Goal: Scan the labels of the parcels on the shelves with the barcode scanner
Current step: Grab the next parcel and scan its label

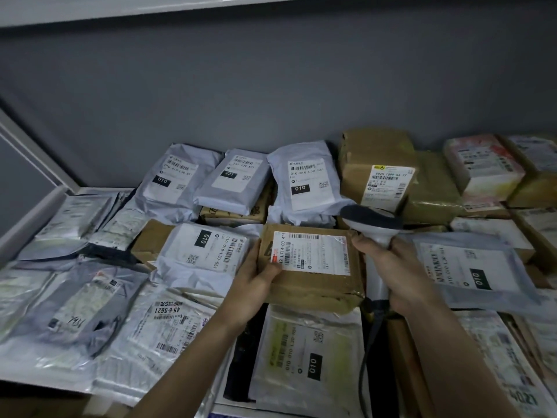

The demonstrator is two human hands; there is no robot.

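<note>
A brown cardboard parcel [313, 285] with a white printed label [313, 251] lies in the middle of the shelf. My left hand [256, 273] grips its left edge, thumb on the label's corner. My right hand [394, 273] is shut on the handle of the grey-and-white barcode scanner [372, 221]. The scanner's dark head sits just above the parcel's upper right corner. Its cable [366, 357] hangs down below my hand.
Many grey poly-bag parcels and brown boxes cover the shelf [39, 215], several propped against the grey back wall [271, 86]. A taped brown box [376, 164] stands right behind the scanner. A white shelf rail runs along the left side.
</note>
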